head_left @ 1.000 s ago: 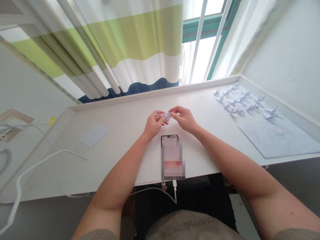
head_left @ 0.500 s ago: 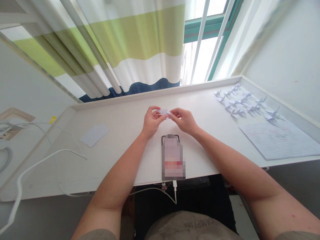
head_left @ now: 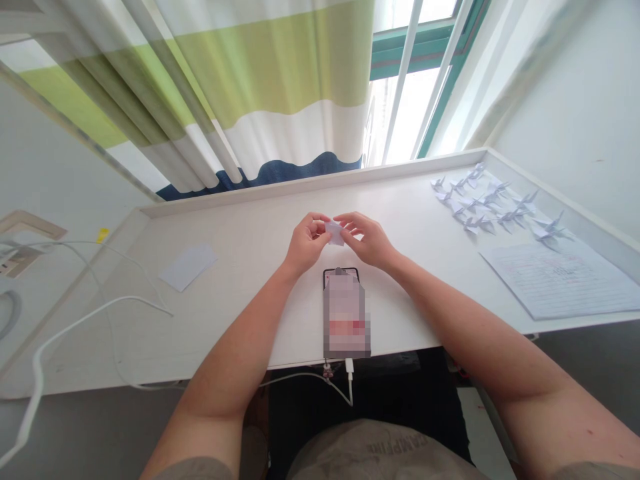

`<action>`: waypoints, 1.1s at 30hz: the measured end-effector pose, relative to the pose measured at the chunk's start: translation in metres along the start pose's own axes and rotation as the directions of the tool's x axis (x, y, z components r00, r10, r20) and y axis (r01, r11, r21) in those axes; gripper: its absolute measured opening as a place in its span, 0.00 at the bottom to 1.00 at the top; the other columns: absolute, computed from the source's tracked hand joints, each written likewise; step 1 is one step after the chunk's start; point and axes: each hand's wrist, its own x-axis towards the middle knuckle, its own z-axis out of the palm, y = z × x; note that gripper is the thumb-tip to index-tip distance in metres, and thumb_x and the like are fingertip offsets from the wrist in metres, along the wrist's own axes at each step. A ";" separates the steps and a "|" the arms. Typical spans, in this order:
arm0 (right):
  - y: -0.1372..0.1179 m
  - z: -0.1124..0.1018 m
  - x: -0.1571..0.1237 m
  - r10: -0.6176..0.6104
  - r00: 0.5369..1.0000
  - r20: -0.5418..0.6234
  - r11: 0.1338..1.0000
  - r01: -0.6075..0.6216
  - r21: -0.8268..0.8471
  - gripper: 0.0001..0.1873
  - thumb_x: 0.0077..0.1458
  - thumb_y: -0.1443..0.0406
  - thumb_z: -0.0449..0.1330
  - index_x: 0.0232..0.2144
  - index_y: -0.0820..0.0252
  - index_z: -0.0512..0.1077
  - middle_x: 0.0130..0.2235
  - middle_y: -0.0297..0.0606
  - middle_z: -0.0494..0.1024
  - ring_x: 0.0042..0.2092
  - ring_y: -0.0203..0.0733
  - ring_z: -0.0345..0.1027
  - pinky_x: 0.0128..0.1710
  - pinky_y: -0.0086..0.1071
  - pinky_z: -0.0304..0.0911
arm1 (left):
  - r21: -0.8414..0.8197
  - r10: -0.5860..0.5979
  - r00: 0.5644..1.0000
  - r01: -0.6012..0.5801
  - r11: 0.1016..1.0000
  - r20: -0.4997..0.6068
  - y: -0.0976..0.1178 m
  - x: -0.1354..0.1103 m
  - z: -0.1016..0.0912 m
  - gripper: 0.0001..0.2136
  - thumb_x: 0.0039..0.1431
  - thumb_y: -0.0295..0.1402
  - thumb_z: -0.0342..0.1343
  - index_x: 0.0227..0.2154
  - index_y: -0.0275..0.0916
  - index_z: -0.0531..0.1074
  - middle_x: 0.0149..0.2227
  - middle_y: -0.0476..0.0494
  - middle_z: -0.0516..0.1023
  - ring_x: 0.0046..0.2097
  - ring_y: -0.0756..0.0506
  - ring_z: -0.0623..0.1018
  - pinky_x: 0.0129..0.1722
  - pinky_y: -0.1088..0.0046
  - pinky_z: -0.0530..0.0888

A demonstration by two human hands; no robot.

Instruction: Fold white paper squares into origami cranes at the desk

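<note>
This looks like a room in a home, most likely a bedroom or study corner rather than a shop or lab. A wide striped fabric curtain (head_left: 260, 87) hangs at the far side beside a green-framed window (head_left: 411, 100), and plain white walls (head_left: 565, 87) close in the right. On the white counter (head_left: 240, 320) lie a phone (head_left: 346, 313) on a charging cable (head_left: 305, 377) and, to the far right, paper cranes (head_left: 485, 203).
</note>
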 end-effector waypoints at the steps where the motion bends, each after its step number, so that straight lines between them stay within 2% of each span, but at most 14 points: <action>1: 0.000 0.000 0.000 -0.004 1.000 0.010 1.000 0.004 -0.001 0.11 0.65 0.58 0.62 0.47 0.52 0.79 0.44 0.40 0.84 0.42 0.45 0.78 0.43 0.44 0.78 | 0.009 0.006 1.000 -0.006 1.000 0.018 0.001 -0.001 0.000 0.11 0.57 0.28 0.65 0.42 0.41 0.72 0.33 0.49 0.82 0.36 0.48 0.81 0.42 0.68 0.75; 7: 0.001 0.003 -0.001 0.072 0.997 -0.001 0.997 -0.072 0.019 0.12 0.65 0.54 0.65 0.44 0.53 0.81 0.43 0.41 0.85 0.43 0.47 0.79 0.45 0.46 0.78 | -0.038 0.030 0.999 -0.030 0.999 -0.011 -0.004 0.001 0.003 0.13 0.58 0.28 0.65 0.43 0.42 0.69 0.35 0.50 0.81 0.37 0.48 0.82 0.42 0.69 0.76; 12: 0.005 0.005 0.000 0.127 0.992 -0.015 0.990 -0.126 0.070 0.16 0.61 0.49 0.68 0.42 0.53 0.82 0.40 0.40 0.85 0.41 0.47 0.79 0.44 0.45 0.77 | 0.023 0.045 0.999 -0.045 0.999 0.028 -0.009 0.001 0.002 0.13 0.59 0.28 0.66 0.42 0.43 0.68 0.34 0.50 0.80 0.37 0.48 0.80 0.40 0.71 0.74; 18: 0.008 0.005 0.002 0.173 0.985 -0.005 0.971 -0.170 0.171 0.17 0.58 0.48 0.70 0.39 0.54 0.82 0.39 0.39 0.84 0.42 0.46 0.77 0.42 0.42 0.75 | -0.065 -0.029 1.000 0.030 0.997 0.011 -0.008 0.001 0.002 0.17 0.58 0.31 0.68 0.43 0.43 0.66 0.34 0.51 0.80 0.36 0.48 0.81 0.40 0.70 0.75; 27: 0.010 0.003 0.002 0.154 0.988 -0.026 0.971 -0.146 0.190 0.17 0.59 0.48 0.69 0.37 0.54 0.79 0.38 0.39 0.83 0.43 0.47 0.76 0.39 0.41 0.71 | -0.147 -0.134 0.990 0.139 0.979 0.044 -0.006 0.001 0.002 0.17 0.58 0.34 0.71 0.44 0.41 0.69 0.38 0.46 0.84 0.39 0.47 0.83 0.44 0.67 0.78; 33: 0.010 0.005 0.002 0.183 0.983 -0.004 0.969 -0.180 0.169 0.19 0.57 0.46 0.71 0.38 0.54 0.79 0.40 0.40 0.83 0.43 0.47 0.77 0.39 0.41 0.74 | -0.091 -0.162 0.987 0.162 0.983 0.006 -0.008 0.000 0.002 0.18 0.55 0.31 0.72 0.43 0.41 0.69 0.34 0.47 0.85 0.35 0.47 0.83 0.42 0.67 0.78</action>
